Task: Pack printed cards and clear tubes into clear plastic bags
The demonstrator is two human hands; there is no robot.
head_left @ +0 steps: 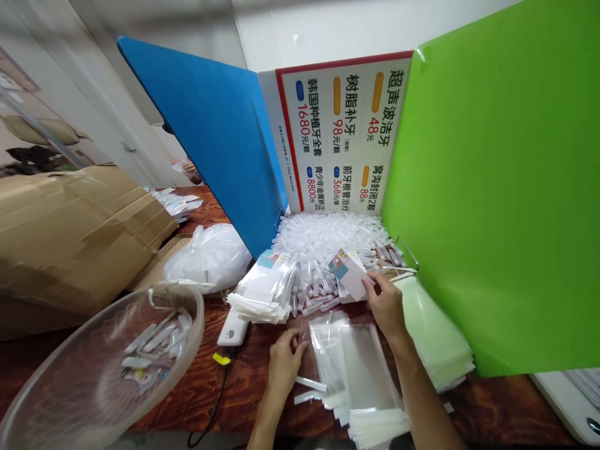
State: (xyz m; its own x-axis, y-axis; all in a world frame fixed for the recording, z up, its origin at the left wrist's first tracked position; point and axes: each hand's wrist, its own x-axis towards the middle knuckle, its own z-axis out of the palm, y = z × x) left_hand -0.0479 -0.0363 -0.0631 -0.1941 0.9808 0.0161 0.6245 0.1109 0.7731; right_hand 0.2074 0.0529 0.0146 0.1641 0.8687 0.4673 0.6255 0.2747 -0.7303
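My right hand point(387, 306) pinches a printed card point(347, 275) by its lower right edge, above the near side of a heap of small translucent white tubes point(332, 231). My left hand point(284, 359) is lower on the table with its fingers curled, thumb and finger closed on the edge of a clear plastic bag point(307, 331). Stacks of clear plastic bags point(365, 356) with white flap strips lie between my hands. Left of the heap sits a pile of similar cards point(262, 281), in glossy clear wrapping.
A blue panel point(210, 137), a printed sign point(342, 137) and a green panel point(501, 187) stand around the heap. Pale green sheets point(431, 325) lie at right. At left are a translucent basket point(107, 375), a white plastic sack point(209, 256), a cardboard box point(79, 237) and a white device point(233, 328) with a cable.
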